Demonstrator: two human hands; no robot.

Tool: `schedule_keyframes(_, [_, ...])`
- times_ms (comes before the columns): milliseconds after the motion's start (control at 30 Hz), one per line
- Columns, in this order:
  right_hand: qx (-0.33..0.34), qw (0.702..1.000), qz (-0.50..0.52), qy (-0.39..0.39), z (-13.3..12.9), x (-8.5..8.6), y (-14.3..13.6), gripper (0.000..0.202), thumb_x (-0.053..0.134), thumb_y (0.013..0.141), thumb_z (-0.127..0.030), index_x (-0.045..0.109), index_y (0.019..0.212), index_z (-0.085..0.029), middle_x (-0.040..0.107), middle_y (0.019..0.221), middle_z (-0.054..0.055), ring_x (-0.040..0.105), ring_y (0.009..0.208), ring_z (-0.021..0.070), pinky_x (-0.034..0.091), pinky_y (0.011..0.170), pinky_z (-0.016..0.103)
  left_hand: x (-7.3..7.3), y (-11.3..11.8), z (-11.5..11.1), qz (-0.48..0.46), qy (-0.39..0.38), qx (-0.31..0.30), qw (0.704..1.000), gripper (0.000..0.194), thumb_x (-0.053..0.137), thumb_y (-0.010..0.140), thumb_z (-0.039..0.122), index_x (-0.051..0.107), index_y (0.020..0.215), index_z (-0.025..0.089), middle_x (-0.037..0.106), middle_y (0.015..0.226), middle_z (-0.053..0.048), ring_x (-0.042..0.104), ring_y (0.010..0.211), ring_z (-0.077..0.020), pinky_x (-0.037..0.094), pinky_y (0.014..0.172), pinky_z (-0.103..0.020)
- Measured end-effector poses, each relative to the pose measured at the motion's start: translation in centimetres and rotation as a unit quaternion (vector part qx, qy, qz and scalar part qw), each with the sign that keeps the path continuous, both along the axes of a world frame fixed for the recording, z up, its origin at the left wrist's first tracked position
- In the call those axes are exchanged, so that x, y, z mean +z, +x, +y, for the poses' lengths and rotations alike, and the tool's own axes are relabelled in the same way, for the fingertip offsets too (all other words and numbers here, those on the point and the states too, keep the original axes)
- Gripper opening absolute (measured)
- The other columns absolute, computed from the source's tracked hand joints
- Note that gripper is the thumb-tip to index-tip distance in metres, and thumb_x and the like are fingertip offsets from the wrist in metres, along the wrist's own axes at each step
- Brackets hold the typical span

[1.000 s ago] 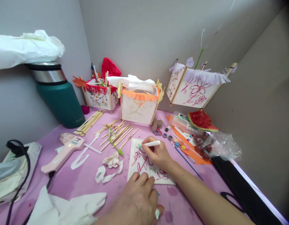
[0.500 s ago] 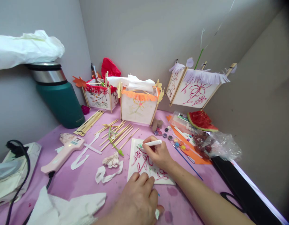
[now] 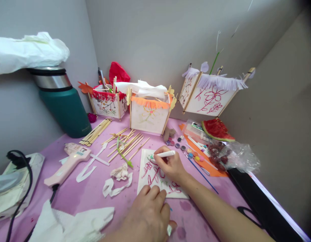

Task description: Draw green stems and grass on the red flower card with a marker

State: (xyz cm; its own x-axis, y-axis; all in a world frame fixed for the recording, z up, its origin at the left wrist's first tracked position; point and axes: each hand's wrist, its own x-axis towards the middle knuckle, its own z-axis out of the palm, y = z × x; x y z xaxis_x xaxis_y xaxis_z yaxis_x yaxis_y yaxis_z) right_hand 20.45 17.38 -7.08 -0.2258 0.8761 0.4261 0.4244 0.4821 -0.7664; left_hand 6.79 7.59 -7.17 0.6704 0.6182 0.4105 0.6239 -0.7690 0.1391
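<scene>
A white marker pen [image 3: 164,154] with a green tip is pinched in my right hand [image 3: 173,166], its point at the upper left part of a white sheet [image 3: 144,186]. Dark pink flowers and stems are drawn on this sheet, with small green marks near the tip. My left hand [image 3: 149,213] rests with bent fingers on the sheet's lower edge. Between its thumb and curled fingers a small white-and-green piece [image 3: 169,230] peeks out, too little of it showing to name.
Wooden sticks [image 3: 127,146], a pink glue gun [image 3: 69,164] and crumpled tissue [image 3: 120,172] lie left of the sheet. Paper lanterns [image 3: 147,117] stand behind. Paint pots [image 3: 190,155], a blue brush [image 3: 204,176] and a plastic bag [image 3: 242,158] are right. A green bottle [image 3: 66,109] stands at left.
The marker and my right hand have shifted very slightly at the sheet's upper left. My left hand stays in place.
</scene>
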Motion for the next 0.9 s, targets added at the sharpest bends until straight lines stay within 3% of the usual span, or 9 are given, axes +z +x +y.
schedule_keyframes(333, [0.045,0.999,-0.009,-0.017,-0.01,-0.29,-0.07,0.007,0.053,0.082,-0.020,0.059,0.078,-0.017,0.050,0.057,-0.004,0.042,0.050,0.0089,0.033,0.048,0.021,-0.20,-0.08,-0.23,0.008,-0.004,0.001,1.000,0.027,0.063,0.081,0.043,0.067,0.075,0.017,0.066,0.084,-0.006,0.053,0.079,-0.0210,0.040,0.068,-0.035])
schedule_keyframes(667, [0.019,1.000,0.000,-0.003,-0.19,0.16,0.07,0.008,0.053,0.083,-0.022,0.057,0.077,-0.017,0.046,0.054,-0.005,0.039,0.047,0.0086,0.030,0.046,0.022,-0.23,-0.07,-0.15,0.004,-0.009,0.001,1.000,0.025,0.063,0.080,0.041,0.066,0.076,0.017,0.066,0.083,-0.006,0.052,0.079,-0.0211,0.040,0.068,-0.034])
schedule_keyframes(900, [0.035,0.999,-0.021,0.000,-0.17,-0.33,-0.09,0.008,0.053,0.083,-0.021,0.058,0.078,-0.017,0.050,0.058,-0.004,0.043,0.049,0.0091,0.033,0.049,0.022,-0.11,-0.01,-0.24,0.003,-0.005,-0.003,1.000,0.026,0.065,0.078,0.042,0.066,0.074,0.017,0.066,0.082,-0.005,0.053,0.078,-0.0210,0.041,0.066,-0.034])
